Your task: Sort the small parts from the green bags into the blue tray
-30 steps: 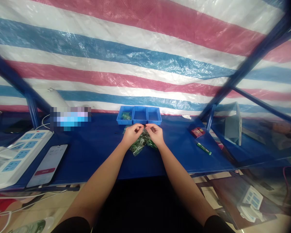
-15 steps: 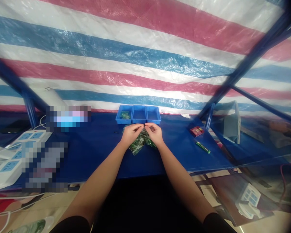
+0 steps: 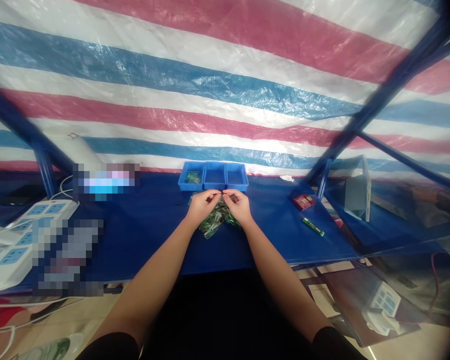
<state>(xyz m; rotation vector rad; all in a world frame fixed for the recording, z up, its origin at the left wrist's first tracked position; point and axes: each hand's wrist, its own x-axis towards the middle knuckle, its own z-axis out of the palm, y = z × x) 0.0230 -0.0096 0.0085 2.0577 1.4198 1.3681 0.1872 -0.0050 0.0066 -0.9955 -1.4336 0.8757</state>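
My left hand [image 3: 203, 206] and my right hand [image 3: 238, 205] meet at the fingertips, pinching a tiny dark piece between them. It is too small to name. Below and between the hands lies a pile of small green packets [image 3: 212, 223], shiny like plastic, on the blue table [image 3: 150, 235]; the hands hide part of it. Just beyond my fingers stand three joined blue bins. Some green pieces lie in the left bin [image 3: 191, 186], while the middle bin [image 3: 214, 175] and right bin [image 3: 236, 174] show bare bottoms.
On the right lie a red box [image 3: 303, 201] and a green tube-like packet [image 3: 312, 227]. A white power strip [image 3: 30, 240] with cables occupies the left edge. A blue frame post [image 3: 375, 95] and a striped plastic sheet [image 3: 210, 90] close off the back.
My view has shifted very slightly. Both hands keep the same fingertip-to-fingertip pose over the pile; nothing else has visibly moved.
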